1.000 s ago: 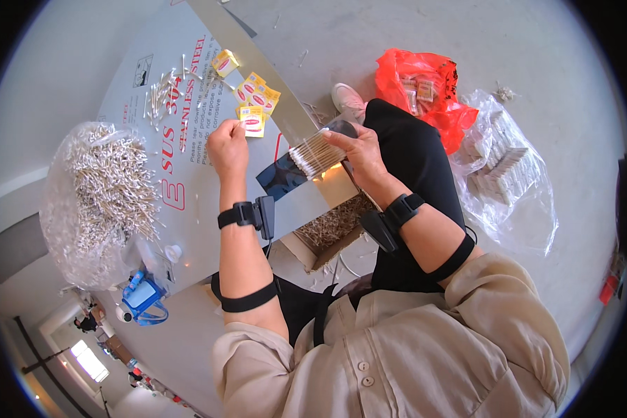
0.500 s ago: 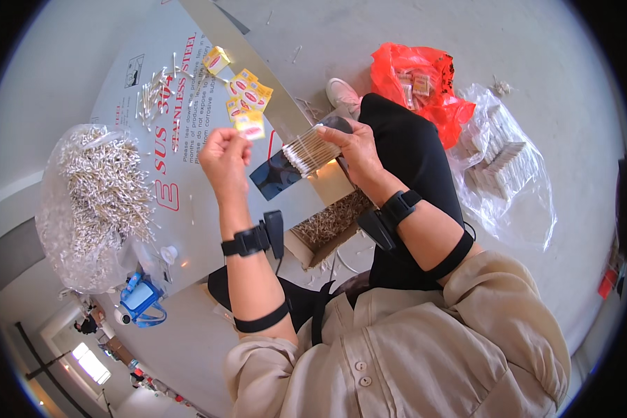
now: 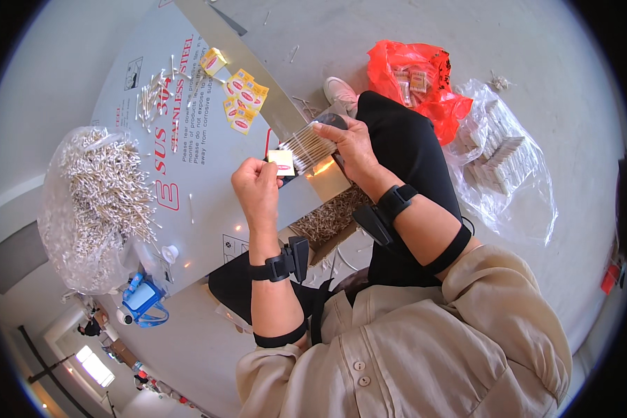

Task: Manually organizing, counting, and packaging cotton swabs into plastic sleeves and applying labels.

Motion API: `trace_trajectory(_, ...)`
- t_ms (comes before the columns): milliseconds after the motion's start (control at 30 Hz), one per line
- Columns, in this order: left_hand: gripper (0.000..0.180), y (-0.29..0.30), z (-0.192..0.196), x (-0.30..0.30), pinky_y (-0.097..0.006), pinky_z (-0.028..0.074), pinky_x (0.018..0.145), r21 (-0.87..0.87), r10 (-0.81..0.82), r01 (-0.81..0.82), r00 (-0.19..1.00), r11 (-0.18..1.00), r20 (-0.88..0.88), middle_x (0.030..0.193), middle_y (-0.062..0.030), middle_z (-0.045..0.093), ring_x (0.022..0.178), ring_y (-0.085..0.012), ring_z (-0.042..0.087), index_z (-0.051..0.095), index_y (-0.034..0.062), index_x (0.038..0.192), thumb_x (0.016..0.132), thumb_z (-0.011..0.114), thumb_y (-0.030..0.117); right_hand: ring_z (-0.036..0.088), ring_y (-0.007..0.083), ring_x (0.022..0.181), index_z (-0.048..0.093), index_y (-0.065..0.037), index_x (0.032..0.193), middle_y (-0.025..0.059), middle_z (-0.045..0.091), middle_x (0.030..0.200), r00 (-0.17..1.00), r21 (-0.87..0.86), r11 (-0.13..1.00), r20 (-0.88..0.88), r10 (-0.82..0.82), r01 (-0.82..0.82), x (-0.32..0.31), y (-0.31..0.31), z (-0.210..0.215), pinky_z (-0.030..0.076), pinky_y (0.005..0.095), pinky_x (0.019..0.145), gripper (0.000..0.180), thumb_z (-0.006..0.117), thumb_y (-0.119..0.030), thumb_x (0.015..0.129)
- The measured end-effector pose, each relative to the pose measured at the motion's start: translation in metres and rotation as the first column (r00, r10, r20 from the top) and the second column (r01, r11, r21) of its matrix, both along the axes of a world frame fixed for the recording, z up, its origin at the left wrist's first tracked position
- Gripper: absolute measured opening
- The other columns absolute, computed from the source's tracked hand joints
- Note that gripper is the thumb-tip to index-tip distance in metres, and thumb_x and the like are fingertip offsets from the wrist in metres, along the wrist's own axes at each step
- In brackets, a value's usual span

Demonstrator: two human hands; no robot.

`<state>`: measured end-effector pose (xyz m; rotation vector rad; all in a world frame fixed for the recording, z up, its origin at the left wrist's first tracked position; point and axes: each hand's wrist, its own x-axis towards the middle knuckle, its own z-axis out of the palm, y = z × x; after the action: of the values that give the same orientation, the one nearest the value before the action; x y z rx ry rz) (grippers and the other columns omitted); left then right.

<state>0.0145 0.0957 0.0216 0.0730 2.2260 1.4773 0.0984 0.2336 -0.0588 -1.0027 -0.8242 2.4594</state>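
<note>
My left hand [image 3: 256, 188] pinches a small yellow-and-white card [image 3: 282, 161] by its edge, held up against the white tips of a row of cotton swabs [image 3: 309, 148]. Those swabs lie side by side in a clear plastic sleeve, gripped at its far end by my right hand [image 3: 352, 146]. A dark flat sheet lies under the card and is mostly covered. Near the table's edge, several more yellow cards [image 3: 242, 97] are spread out, with a small stack of them [image 3: 213, 61] just beyond.
Left on the metal-topped table [image 3: 209, 174] sits a big clear bag of loose swabs [image 3: 104, 188]; stray swabs [image 3: 153, 97] lie farther back. Below my hands stands a carton of swabs [image 3: 327, 223]. A red bag [image 3: 432, 76] and a clear bag of packs [image 3: 498, 153] rest on the floor.
My left hand has moved right and down from beside the spread cards, bringing the yellow card to the swab tips over the dark sheet. My right hand stays nearly where it was.
</note>
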Motion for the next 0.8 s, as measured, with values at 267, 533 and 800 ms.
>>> trace_trajectory(267, 0.012, 0.009, -0.005, 0.0, -0.02, 0.033, 0.036, -0.013, -0.024, 0.025, 0.999, 1.0, 0.029, 0.06, -0.0062, 0.057, 0.046, -0.0078, 0.051, 0.054, 0.0001, 0.067, 0.079, 0.057, -0.001, 0.055, 0.0064, 0.064, 0.069, -0.003, 0.079, -0.0017, 0.065, 0.072, 0.999, 0.081, 0.996, 0.003, -0.034, 0.034, -0.002, -0.003, 0.01, 0.045, 0.0244, 0.06, 0.007, 0.075, -0.007, 0.081)
trace_trajectory(533, 0.015, 0.019, 0.005, 0.001, -0.023, 0.038, 0.041, -0.078, -0.047, 0.05, 0.998, 0.996, 0.042, 0.053, -0.0035, 0.053, 0.045, -0.0085, 0.051, 0.052, -0.0013, 0.063, 0.077, 0.058, 0.0, 0.056, 0.0064, 0.064, 0.069, -0.003, 0.079, -0.0014, 0.065, 0.072, 1.0, 0.092, 0.996, 0.007, -0.024, 0.024, -0.002, -0.003, 0.008, 0.045, 0.0245, 0.06, 0.007, 0.075, -0.007, 0.081)
trace_trajectory(800, 0.013, 0.022, 0.004, -0.001, -0.022, 0.039, 0.042, -0.106, -0.068, 0.077, 0.994, 0.991, 0.089, 0.056, -0.0053, 0.057, 0.045, -0.0084, 0.051, 0.054, -0.0011, 0.065, 0.078, 0.059, 0.001, 0.061, 0.0079, 0.07, 0.069, -0.002, 0.084, 0.0005, 0.067, 0.077, 1.0, 0.099, 0.995, 0.026, 0.015, -0.017, -0.001, -0.001, 0.006, 0.049, 0.0247, 0.066, 0.008, 0.075, -0.007, 0.081)
